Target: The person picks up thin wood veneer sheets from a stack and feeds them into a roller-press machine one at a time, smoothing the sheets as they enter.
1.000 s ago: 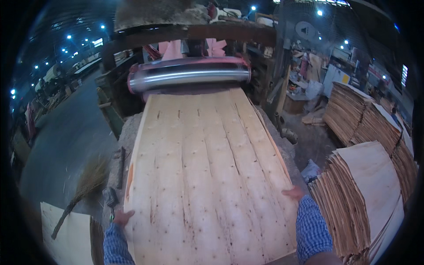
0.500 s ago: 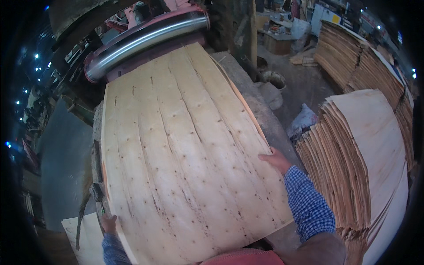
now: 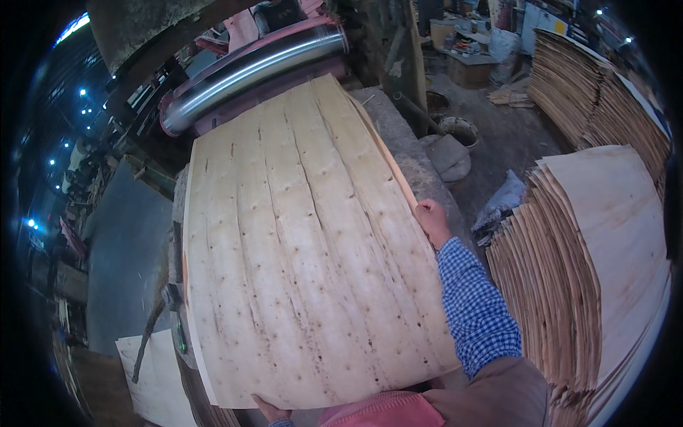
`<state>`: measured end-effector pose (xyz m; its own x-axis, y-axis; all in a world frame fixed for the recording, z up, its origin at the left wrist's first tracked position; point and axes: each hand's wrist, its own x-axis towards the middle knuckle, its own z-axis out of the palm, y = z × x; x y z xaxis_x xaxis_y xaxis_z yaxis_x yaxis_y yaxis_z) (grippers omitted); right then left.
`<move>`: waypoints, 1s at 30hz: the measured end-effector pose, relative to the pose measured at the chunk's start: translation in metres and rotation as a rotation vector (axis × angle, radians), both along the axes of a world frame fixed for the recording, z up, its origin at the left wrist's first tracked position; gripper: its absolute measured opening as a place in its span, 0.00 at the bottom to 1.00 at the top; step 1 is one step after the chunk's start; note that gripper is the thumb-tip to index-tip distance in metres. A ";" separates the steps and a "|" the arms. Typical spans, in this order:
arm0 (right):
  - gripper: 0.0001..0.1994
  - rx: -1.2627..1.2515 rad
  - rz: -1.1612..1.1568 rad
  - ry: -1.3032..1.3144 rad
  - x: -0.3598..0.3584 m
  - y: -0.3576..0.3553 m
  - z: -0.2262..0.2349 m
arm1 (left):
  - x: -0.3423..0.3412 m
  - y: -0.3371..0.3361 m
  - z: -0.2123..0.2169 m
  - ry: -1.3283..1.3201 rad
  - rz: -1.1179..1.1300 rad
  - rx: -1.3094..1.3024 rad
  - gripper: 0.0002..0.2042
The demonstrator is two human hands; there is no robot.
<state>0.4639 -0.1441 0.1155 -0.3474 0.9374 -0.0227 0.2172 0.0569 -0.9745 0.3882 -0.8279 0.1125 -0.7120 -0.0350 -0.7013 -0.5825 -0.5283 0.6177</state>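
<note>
- Veneer sheet (image 3: 306,242): large, pale, knotty, with long splits along the grain. It lies flat in front of me on a stack of the same sheets, far end just short of the steel roller (image 3: 249,75).
- My right hand (image 3: 432,219): on the sheet's right edge, about halfway along it. Fingers curled over the edge, pinching it; thumb side on top, fingertips hidden under the sheet.
- My left hand (image 3: 270,410): at the near edge, bottom of frame. Fingers poke out from beneath the sheet, so it is held from below. Can't tell how tight the grip is, most of the hand is covered.
- So the sheet runs between both hands: right edge in the right fingers, near edge resting on the left fingers.
- Blue checked sleeve (image 3: 473,313) runs along the right side, just beside the sheet edge.
- Right of me: tall pile of veneer sheets (image 3: 590,270), fanned edges, well apart from the sheet I hold.
- Beyond the right hand: grey concrete ledge (image 3: 405,135), a round bucket (image 3: 459,132) on the floor further out.
</note>
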 end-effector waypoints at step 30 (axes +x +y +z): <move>0.08 -0.131 0.078 0.272 -0.005 0.020 0.025 | -0.002 -0.003 -0.046 0.293 -0.116 0.213 0.36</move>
<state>0.4586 -0.1239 0.1402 -0.4282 0.9029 -0.0382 -0.0529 -0.0673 -0.9963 0.3860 -0.8307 0.0669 -0.8740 0.1824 -0.4504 -0.4611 -0.6039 0.6502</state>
